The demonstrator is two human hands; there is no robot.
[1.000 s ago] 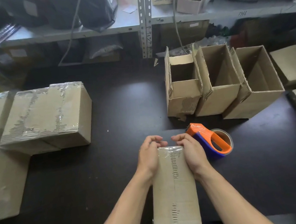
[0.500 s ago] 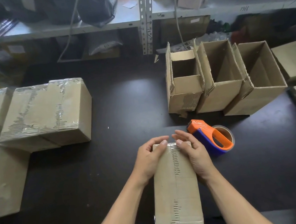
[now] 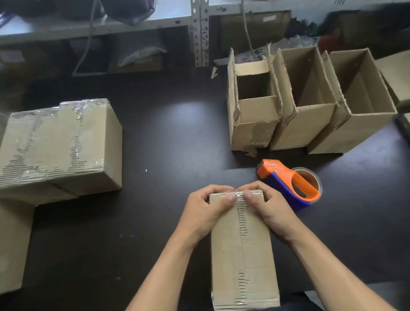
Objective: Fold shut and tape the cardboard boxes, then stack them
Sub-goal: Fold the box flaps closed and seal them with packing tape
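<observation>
Closed box (image 3: 240, 252) lying lengthwise at the table's (image 3: 171, 144) near edge, brown, worn, its centre seam under clear tape. Both hands at its far end, left hand (image 3: 204, 215) and right hand (image 3: 270, 206) with fingers (image 3: 230, 197) curled over the edge and thumbs pressing the tape end down, likely to seat it round the corner. Just right, tape gun (image 3: 288, 183) within reach; beyond, three open boxes (image 3: 307, 105); left, sealed boxes (image 3: 54, 151) grouped together.
</observation>
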